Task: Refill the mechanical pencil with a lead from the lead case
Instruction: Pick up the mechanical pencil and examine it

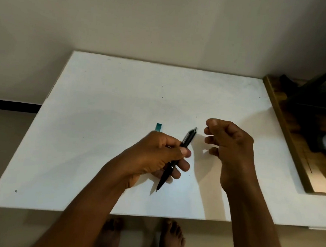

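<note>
Pencil (184, 144) is lying slantwise in the left hand (156, 157), which is wrapping around the middle of its black barrel, thumb pressing on top and fingers curling underneath. Its writing tip is pointing down toward the near edge of the white table (102, 99), just clear of the hand's heel, while its silvery push-button end is pointing up and to the right. The hand and pencil are hovering a little above the tabletop, throwing a shadow on it.

The right hand (228, 145) is hanging just beside that upper end, apart from it, with thumb and forefinger pinching together at the tips and the other fingers curling loosely inward. Something small and dark is showing between the pinching tips, too tiny to make out.

A teal lead case (158, 127) is lying on the table just beyond the left hand's knuckles, mostly hidden by them, so only its far end is showing.

Bare feet (171, 237) are standing on the floor below the table's near edge. A wooden board (278, 119) is lying alongside the table's right edge.
</note>
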